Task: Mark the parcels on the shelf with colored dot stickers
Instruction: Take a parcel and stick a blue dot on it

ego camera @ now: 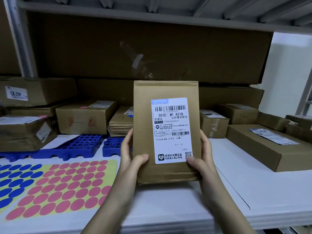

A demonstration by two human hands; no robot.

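A flat brown cardboard parcel (145, 115) with a white shipping label stands upright over the white shelf, facing me. My left hand (130, 153) grips its lower left edge, thumb on the front. My right hand (201, 157) grips its lower right edge, thumb on the label's corner. A yellow sheet of pink dot stickers (67, 184) lies flat at the front left. Beside it, at the far left, is a sheet of blue dot stickers (15, 179).
Brown parcels line the back of the white shelf (236, 196): boxes at left (81, 119), a stack of flat ones (119, 124), a long flat box at right (263, 149). Blue plastic racks (81, 146) lie behind the sticker sheets. Large cartons fill the space above.
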